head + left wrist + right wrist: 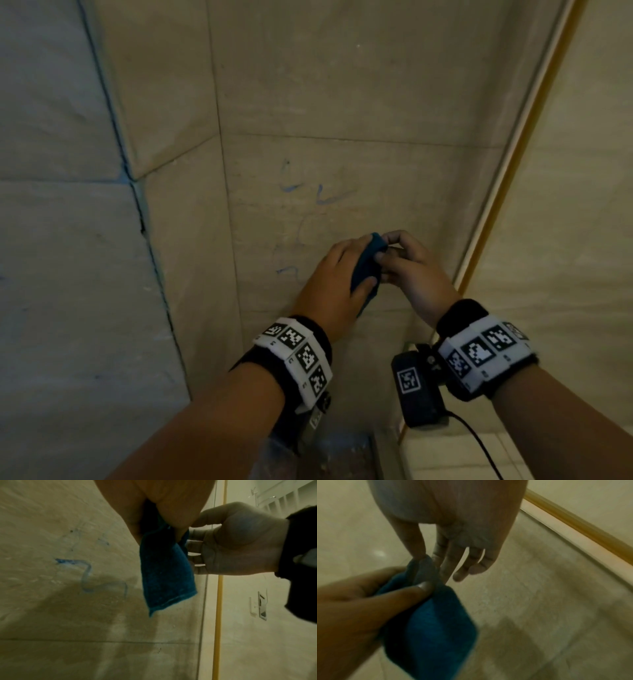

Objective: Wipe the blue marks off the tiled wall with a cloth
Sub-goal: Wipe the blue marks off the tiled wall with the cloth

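A folded blue cloth (pixel 367 265) hangs between my two hands in front of the beige tiled wall (pixel 342 85). My left hand (pixel 356 275) grips the cloth from the left, thumb across its near face. My right hand (pixel 385 246) pinches the cloth's top edge with thumb and forefinger. Faint blue marks (pixel 325 197) streak the tile above and left of the hands, and another blue squiggle (pixel 287 270) lies just left of my left hand. In the left wrist view the cloth (pixel 164 574) dangles beside a wavy blue mark (pixel 89 574). The right wrist view shows the right hand (pixel 426 559) pinching the cloth (pixel 433 622).
A yellow strip (pixel 496 205) and a pale frame run diagonally down the right side, close behind my right hand. A grey-blue tiled wall (pixel 51 240) meets the beige one at a corner on the left. A dark damp patch (pixel 102 608) stains the tile under the marks.
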`<action>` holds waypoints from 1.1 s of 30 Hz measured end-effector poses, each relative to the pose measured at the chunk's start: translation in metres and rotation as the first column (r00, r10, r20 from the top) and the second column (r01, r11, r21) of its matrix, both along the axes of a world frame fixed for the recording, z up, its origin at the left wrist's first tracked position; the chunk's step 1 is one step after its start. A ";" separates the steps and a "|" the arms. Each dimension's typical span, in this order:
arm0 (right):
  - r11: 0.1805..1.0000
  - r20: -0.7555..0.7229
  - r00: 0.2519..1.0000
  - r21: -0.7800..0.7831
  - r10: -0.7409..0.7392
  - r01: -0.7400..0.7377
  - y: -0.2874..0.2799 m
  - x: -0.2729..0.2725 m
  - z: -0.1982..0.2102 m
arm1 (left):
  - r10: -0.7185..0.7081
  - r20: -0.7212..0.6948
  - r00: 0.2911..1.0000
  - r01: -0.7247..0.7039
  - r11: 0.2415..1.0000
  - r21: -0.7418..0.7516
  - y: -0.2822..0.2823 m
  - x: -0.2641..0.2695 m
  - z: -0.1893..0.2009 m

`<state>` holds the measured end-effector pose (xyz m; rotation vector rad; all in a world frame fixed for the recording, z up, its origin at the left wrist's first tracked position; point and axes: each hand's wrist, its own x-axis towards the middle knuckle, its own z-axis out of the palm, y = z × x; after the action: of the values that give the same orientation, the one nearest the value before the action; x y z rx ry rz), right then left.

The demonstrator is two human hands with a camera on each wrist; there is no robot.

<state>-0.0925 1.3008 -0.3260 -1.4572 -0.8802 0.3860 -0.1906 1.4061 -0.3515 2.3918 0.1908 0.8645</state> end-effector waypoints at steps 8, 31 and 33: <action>0.837 0.714 0.489 0.258 -0.501 0.482 0.009 0.017 0.028 | 0.239 0.116 0.964 -0.251 0.963 0.096 0.010 0.008 0.015; 0.671 0.928 -0.046 0.301 -0.370 0.678 0.048 0.103 0.047 | 0.314 0.614 0.724 -0.673 0.517 0.529 0.069 0.053 0.053; 0.672 0.923 -0.057 0.319 -0.382 0.668 0.049 0.105 0.046 | 0.327 0.602 0.728 -0.681 0.450 0.578 0.071 0.053 0.038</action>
<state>0.0121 1.3494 -0.2796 -2.1422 -1.0935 -1.3579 -0.1378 1.4775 -0.3131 2.8671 0.4951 2.1166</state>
